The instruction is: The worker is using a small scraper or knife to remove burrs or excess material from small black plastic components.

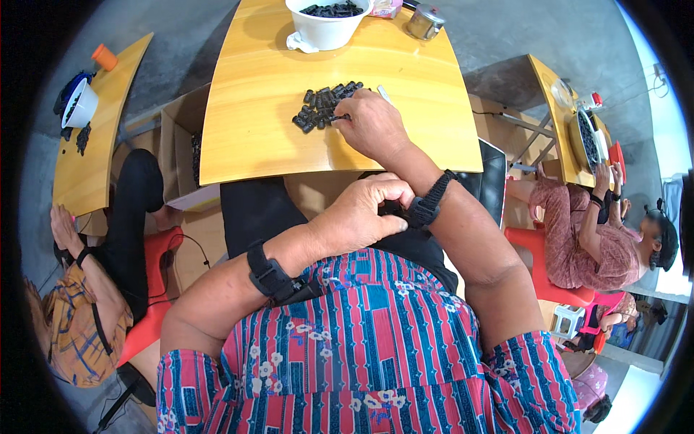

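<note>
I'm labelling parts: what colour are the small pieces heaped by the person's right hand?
The small pieces are black, seen best in the head view.

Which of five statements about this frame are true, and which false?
1. The right hand is at the pile of black parts. True.
2. The bowl on the middle table is blue. False: the bowl is white.
3. The left hand lies on the pile. False: the left hand is by the right wrist, off the table.
4. Both wrists wear black bands. True.
5. The lidded container is left of the bowl. False: the container stands to its right.
</note>
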The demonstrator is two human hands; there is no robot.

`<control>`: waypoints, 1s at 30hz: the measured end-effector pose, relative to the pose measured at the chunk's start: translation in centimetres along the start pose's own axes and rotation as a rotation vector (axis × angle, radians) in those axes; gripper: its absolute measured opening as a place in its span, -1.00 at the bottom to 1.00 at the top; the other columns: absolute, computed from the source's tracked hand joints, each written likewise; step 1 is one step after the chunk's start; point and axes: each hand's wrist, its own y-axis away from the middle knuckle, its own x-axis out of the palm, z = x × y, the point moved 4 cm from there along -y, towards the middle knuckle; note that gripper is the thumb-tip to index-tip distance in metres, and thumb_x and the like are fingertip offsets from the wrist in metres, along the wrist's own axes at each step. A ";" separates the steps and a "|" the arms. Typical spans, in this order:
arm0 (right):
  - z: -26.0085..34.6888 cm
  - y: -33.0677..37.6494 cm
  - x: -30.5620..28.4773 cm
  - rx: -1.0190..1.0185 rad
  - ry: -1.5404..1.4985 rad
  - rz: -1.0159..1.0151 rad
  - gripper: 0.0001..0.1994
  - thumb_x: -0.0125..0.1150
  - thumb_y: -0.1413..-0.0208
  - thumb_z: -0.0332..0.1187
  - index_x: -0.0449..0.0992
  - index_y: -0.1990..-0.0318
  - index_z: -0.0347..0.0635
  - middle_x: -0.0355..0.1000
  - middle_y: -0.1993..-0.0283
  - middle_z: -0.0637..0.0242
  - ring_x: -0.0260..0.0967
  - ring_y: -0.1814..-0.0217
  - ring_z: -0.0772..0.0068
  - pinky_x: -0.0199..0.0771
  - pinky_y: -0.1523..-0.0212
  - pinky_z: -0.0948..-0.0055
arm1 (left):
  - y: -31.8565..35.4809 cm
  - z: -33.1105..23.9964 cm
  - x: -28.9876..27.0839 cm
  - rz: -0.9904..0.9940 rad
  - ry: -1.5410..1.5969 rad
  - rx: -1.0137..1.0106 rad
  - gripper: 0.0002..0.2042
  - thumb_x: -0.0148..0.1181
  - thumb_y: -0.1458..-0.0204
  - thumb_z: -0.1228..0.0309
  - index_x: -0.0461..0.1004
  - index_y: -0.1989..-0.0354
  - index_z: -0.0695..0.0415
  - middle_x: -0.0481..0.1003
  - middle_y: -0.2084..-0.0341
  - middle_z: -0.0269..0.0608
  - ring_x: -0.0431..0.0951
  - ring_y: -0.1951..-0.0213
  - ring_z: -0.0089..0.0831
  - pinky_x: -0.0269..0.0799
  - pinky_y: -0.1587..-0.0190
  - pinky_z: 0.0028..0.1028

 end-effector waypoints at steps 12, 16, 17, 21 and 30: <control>1.1 1.0 1.8 0.139 -0.567 0.070 -0.84 0.28 0.12 -0.31 0.61 0.39 -0.17 0.49 0.47 0.15 0.46 0.44 0.13 0.46 0.36 0.30 | 1.1 -0.1 -0.4 0.192 0.688 -0.235 -0.90 0.07 -0.14 0.42 0.37 0.30 0.19 0.44 0.39 -0.35 0.41 0.27 -0.61 0.36 0.14 -0.53; 0.7 2.4 3.2 0.390 -0.875 0.099 -0.85 0.29 0.03 -0.33 0.59 0.38 -0.24 0.45 0.57 0.33 0.34 0.56 0.56 0.38 0.49 0.51 | 0.9 -0.4 -0.8 0.218 0.405 -0.259 -0.85 0.16 -0.06 0.39 0.41 0.41 0.23 0.45 0.52 -0.36 0.44 0.39 -0.60 0.39 0.27 -0.53; 0.7 2.6 3.1 0.383 -0.873 0.100 -0.85 0.29 0.03 -0.33 0.59 0.38 -0.24 0.45 0.57 0.33 0.34 0.56 0.56 0.38 0.49 0.51 | 0.8 -0.6 -1.1 0.213 0.402 -0.255 -0.85 0.16 -0.06 0.39 0.41 0.41 0.23 0.45 0.52 -0.36 0.44 0.39 -0.60 0.39 0.27 -0.53; 0.5 4.0 2.2 0.739 -1.141 0.025 -0.87 0.25 -0.05 -0.34 0.56 0.30 -0.19 0.45 0.48 0.43 0.31 0.55 0.65 0.34 0.53 0.61 | 0.8 -1.2 -2.2 0.164 -0.003 -0.170 -0.86 0.23 0.05 0.41 0.45 0.44 0.22 0.46 0.56 -0.21 0.46 0.43 -0.50 0.39 0.29 -0.49; -0.4 8.8 2.7 1.003 -1.483 -0.233 -0.81 0.16 -0.14 -0.33 0.53 0.17 -0.23 0.43 0.43 0.39 0.29 0.50 0.64 0.35 0.47 0.61 | 1.1 -0.5 -2.3 0.193 -0.187 -0.051 -0.82 0.27 0.12 0.35 0.48 0.42 0.20 0.44 0.56 -0.09 0.49 0.39 -0.24 0.37 0.28 -0.36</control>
